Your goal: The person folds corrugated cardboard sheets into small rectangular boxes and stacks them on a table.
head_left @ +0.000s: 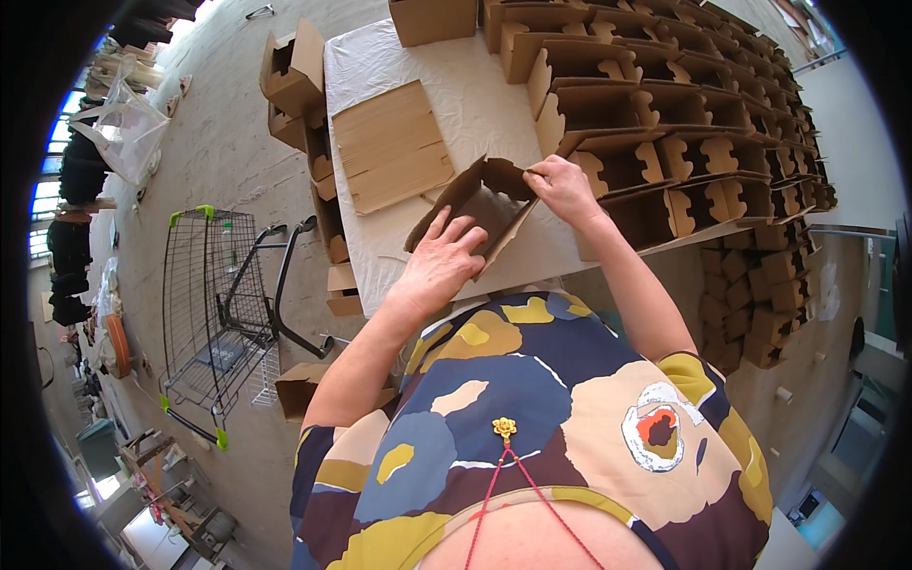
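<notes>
A partly folded brown cardboard box (486, 204) is tilted at the near edge of the cloth-covered table, between my two hands. My left hand (443, 255) lies over its near left side, fingers bent and spread across the cardboard. With my right hand (564, 190) I pinch its far right corner between thumb and fingers. Just beyond the box, to the left, a stack of flat cardboard sheets (394, 147) rests on the white cloth (369, 57).
Rows of open folded cardboard boxes (655, 109) fill the table's right side. More boxes (294, 71) stand along its left edge, and others are piled below at right (755, 294). A wire shopping cart (209, 313) with green corners stands on the floor at left.
</notes>
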